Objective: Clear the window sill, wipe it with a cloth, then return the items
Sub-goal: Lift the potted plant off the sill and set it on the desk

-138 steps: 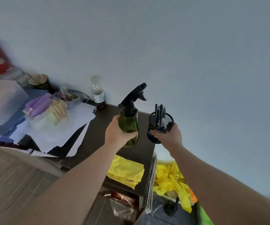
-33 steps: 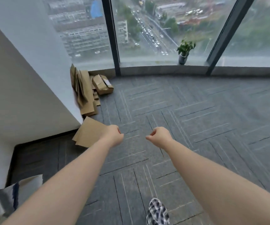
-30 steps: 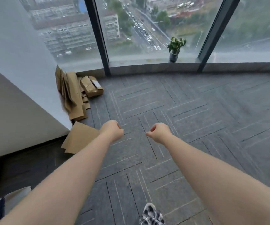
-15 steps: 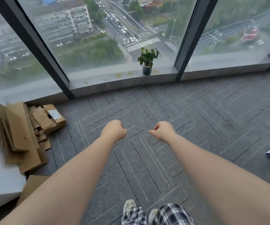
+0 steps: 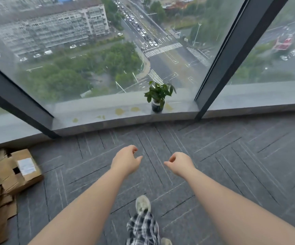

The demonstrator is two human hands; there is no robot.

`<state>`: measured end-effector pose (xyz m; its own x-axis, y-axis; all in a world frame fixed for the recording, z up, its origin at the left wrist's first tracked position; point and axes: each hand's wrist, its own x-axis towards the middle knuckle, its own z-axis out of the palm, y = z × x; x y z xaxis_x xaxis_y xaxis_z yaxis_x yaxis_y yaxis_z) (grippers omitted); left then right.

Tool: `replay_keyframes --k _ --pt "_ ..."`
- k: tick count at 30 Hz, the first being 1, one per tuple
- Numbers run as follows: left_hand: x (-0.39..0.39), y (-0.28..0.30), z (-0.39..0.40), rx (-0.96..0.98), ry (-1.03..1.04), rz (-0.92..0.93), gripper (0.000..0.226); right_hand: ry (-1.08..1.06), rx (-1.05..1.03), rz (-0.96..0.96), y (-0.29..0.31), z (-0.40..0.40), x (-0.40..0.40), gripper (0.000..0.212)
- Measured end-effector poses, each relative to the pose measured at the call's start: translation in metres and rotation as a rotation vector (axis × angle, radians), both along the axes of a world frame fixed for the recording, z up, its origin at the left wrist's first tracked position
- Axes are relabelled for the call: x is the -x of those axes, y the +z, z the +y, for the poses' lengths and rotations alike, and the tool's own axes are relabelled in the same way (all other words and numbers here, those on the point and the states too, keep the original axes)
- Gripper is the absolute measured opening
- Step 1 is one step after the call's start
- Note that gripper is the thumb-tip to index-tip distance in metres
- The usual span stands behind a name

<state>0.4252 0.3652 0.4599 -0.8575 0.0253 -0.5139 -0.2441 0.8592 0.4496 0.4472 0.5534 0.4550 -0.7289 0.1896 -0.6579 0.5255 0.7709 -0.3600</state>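
Hands empty now: the left hand and right hand, which carried a spray bottle and pen cup seconds ago, hang loosely curled, holding nothing. Ahead at twelve o'clock, the grey stone window sill still bears a small leafy green plant in a dark pot beside yellowish stains. Clearing likely continues with the plant.

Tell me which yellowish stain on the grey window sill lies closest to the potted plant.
The yellowish stain just right of the dark-potted green plant on the grey window sill; it almost touches the pot, while the others lie further left.
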Motion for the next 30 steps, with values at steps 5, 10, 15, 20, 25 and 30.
replay_keyframes --k 5,10,15,20,25,30 --pt "0.118 -0.061 0.029 -0.056 -0.019 -0.025 0.056 -0.016 -0.032 -0.040 -0.048 0.032 0.116 0.033" --pt "0.223 -0.140 0.051 -0.055 -0.048 -0.073 0.064 -0.034 -0.031 -0.065 -0.121 0.059 0.235 0.038" --pt "0.307 -0.229 0.072 -0.028 -0.031 -0.063 0.077 0.014 -0.021 -0.055 -0.209 0.078 0.331 0.043" --pt "0.392 -0.336 0.101 -0.052 0.001 -0.037 0.093 0.075 -0.047 -0.039 -0.316 0.109 0.417 0.051" --pt "0.448 -0.420 0.116 -0.065 -0.039 -0.009 0.097 0.146 -0.073 -0.018 -0.407 0.135 0.462 0.063" --pt "0.482 -0.458 0.120 -0.172 -0.038 0.124 0.087 0.155 0.035 0.136 -0.463 0.143 0.500 0.091"
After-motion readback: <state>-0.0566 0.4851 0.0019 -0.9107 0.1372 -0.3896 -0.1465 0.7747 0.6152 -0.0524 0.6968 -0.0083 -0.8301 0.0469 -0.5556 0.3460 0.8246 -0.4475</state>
